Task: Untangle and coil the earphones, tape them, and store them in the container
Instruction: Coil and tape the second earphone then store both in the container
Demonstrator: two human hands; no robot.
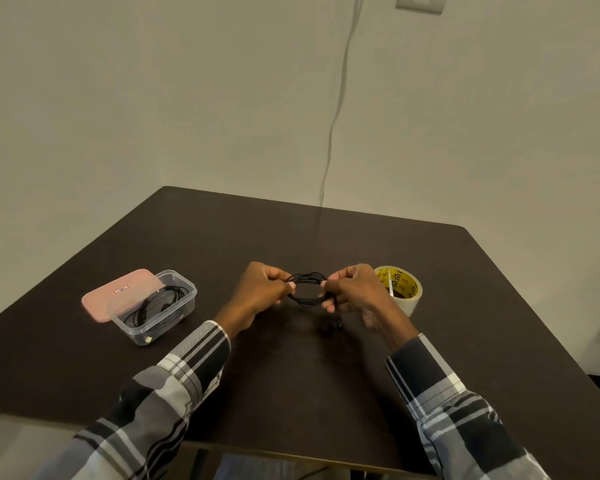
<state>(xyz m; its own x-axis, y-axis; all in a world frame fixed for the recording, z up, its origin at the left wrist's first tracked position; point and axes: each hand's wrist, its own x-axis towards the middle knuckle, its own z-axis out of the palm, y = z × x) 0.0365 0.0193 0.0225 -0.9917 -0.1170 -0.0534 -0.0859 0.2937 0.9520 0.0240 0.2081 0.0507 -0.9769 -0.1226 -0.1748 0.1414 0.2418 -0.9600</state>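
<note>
A coil of black earphones (pixel 305 279) hangs in the air above the middle of the dark table. My left hand (pixel 262 292) pinches the coil's left side and my right hand (pixel 352 291) grips its right side, fingers curled round the wires. A short loose end dangles below my right hand toward the table. A clear plastic container (pixel 184 308) stands to the left with another black cable inside it. Its pink lid (pixel 118 294) leans on the container's left rim. A roll of clear tape (pixel 400 287) with a yellow core sits just right of my right hand.
The dark brown table (pixel 291 375) fills the lower view, its near edge at the bottom. A pale wall stands behind it, with a thin cable (pixel 336 109) hanging down from a wall socket (pixel 420 1) at the upper right.
</note>
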